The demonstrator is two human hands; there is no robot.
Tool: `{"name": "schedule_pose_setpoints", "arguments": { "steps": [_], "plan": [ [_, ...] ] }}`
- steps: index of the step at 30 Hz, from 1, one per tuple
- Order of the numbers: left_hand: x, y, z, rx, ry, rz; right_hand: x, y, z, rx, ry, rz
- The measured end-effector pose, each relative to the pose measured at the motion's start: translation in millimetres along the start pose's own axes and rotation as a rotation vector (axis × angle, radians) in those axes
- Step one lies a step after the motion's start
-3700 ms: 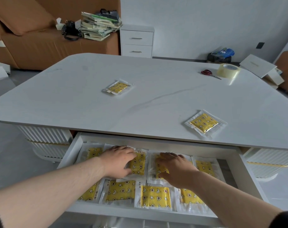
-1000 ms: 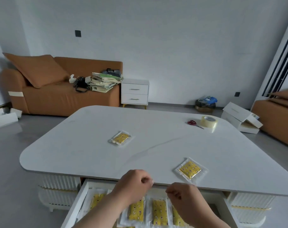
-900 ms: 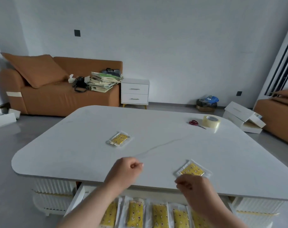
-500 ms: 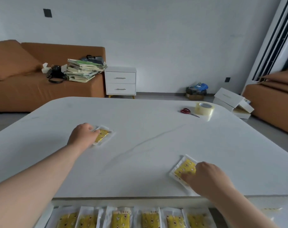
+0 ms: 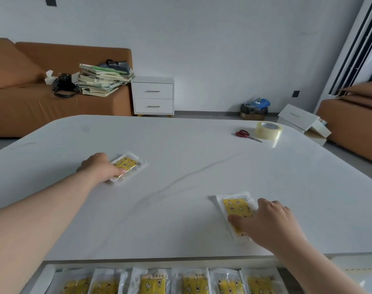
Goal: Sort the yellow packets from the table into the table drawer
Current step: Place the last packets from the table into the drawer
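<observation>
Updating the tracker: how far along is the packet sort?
Done: six yellow packets show in the open drawer. In hand: left hand pinches the far packet, right hand grips the near packet, both on the table. Left: get those two into the drawer.

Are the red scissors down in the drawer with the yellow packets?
No, the red scissors lie up on the table, right beside the tape roll.
</observation>
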State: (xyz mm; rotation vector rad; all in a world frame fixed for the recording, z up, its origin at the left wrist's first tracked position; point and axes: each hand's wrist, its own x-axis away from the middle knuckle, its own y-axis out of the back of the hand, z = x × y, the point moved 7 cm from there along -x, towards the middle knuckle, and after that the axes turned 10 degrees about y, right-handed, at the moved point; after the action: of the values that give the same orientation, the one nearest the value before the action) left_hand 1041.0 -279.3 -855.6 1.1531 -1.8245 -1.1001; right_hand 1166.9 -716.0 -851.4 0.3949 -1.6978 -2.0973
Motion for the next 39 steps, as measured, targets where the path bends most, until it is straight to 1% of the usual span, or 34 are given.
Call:
{"name": "schedule_pose_setpoints", "arguments": {
  "steps": [2,5,9,12,14,16,19,23,27,30,32,34,39],
  "plan": [
    [-1.3,0.5,1.1,0.035,0.021,0.054,-3.5,-0.9,0.6,0.011,-0.025,0.027],
    [-1.6,-0.4,3.8,0.141,0.052,0.140,-6.5,-2.9,-1.3,-0.069,-0.058,0.071],
    [10.9,-2.2,1.1,0.290,0.026,0.223,-5.4,-2.2,-5.3,-0.191,-0.072,0.036],
    [16.4,4.3,2.2,0.424,-0.004,0.234,-6.2,0.9,-8.8,-0.434,-0.092,-0.053],
    [22.2,9.7,3.2,0.553,-0.016,0.228,-7.3,1.8,-10.8,-0.621,-0.107,-0.079],
    [31.6,10.5,5.5,0.695,0.012,0.240,-5.7,4.0,-12.3,-0.787,-0.111,-0.089],
    [60.1,5.9,7.4,0.911,0.061,0.354,5.7,14.9,-12.1,-1.011,-0.112,-0.097],
    [117.7,8.7,0.9,1.021,0.034,0.518,35.0,29.5,-12.3,-1.194,-0.157,-0.052],
    [188.7,18.4,-5.9,1.034,-0.004,0.652,73.9,40.9,-14.0,-1.248,-0.158,0.001],
    [238.6,12.4,-6.5,1.013,-0.006,0.736,100.9,46.2,-19.3,-1.249,-0.160,0.042],
    [267.3,0.4,-4.7,1.007,0.022,0.789,115.6,52.2,-24.1,-1.235,-0.131,0.064],
    [293.4,-16.1,4.4,0.982,0.077,0.808,131.1,52.5,-32.2,-1.203,-0.118,0.087],
    [335.4,-58.6,31.2,0.912,0.168,0.896,158.2,7.1,-58.6,-1.119,-0.163,0.256]
  ]
}}
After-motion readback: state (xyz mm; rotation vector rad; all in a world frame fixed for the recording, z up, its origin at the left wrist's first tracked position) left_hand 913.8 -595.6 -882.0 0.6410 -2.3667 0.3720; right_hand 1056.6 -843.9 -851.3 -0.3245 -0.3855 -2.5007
